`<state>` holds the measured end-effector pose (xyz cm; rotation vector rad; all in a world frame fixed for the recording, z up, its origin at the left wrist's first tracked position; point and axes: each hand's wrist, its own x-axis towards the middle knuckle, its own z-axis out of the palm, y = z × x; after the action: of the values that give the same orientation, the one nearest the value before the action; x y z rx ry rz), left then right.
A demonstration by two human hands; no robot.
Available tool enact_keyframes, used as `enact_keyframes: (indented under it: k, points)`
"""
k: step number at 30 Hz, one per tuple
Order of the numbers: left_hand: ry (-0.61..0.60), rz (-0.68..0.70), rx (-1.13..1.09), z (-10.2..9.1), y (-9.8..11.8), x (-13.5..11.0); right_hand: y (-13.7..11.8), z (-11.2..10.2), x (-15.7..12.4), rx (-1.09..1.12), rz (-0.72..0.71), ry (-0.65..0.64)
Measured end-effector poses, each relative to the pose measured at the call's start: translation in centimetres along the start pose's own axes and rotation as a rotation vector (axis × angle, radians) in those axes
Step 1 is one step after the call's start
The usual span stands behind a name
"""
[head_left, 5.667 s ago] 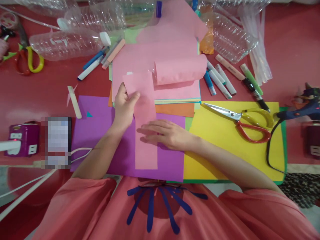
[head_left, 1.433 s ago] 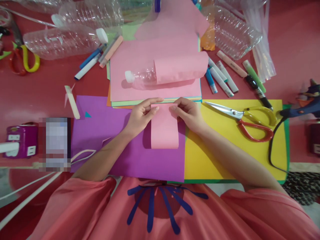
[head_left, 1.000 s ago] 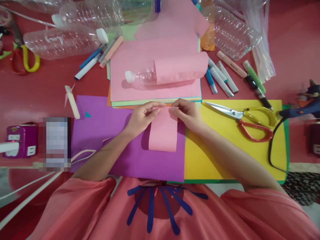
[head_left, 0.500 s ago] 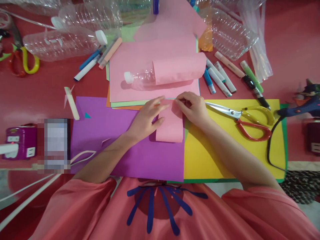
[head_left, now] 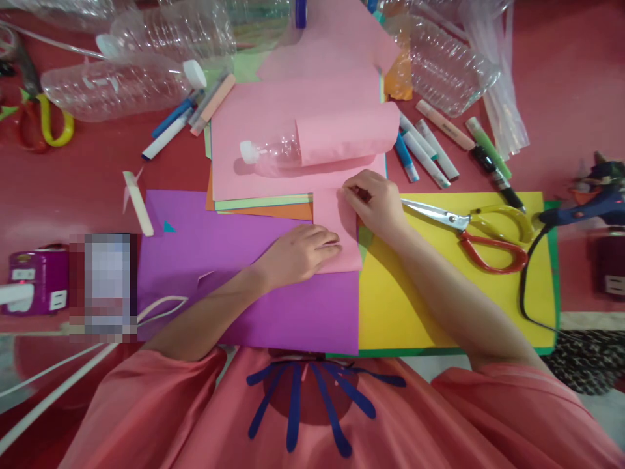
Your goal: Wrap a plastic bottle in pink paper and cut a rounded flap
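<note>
A folded pink paper strip (head_left: pixel 333 218) lies across the purple sheet (head_left: pixel 229 286), beside the yellow sheet (head_left: pixel 420 293). My left hand (head_left: pixel 295 253) lies flat on the strip's lower left edge, fingers stretched out and pressing on it. My right hand (head_left: pixel 375 202) pinches the strip's top right corner with its fingers closed. Just beyond, a small clear bottle (head_left: pixel 268 151) half wrapped in pink paper (head_left: pixel 346 133) rests on a stack of coloured sheets (head_left: pixel 254 202).
Yellow-and-red scissors (head_left: pixel 481 234) lie on the yellow sheet, with a blue glue gun (head_left: pixel 593 205) and its cord at the right. Markers (head_left: pixel 432 146), several empty plastic bottles (head_left: pixel 122 81), a second pair of scissors (head_left: pixel 41 120), a phone (head_left: pixel 105 283) and a purple power adapter (head_left: pixel 34 286) surround the work area.
The long pink strip was folded in half. Both hands slid it right to the purple sheet's edge; my left hand moved from the top corner down and flattened onto it.
</note>
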<state>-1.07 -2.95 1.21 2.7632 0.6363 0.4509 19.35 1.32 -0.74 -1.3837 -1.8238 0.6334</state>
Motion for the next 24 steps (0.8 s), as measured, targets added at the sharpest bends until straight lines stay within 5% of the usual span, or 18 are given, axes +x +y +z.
enact_keyframes:
  k: [14,24]
  points:
    - [-0.130,0.124,0.033,0.6,3.1,0.0,0.1,0.1,0.2,-0.052,-0.015,-0.008]
    - [-0.272,0.074,0.051,1.2,5.1,0.1,0.0,0.1,0.2,-0.048,-0.001,-0.014]
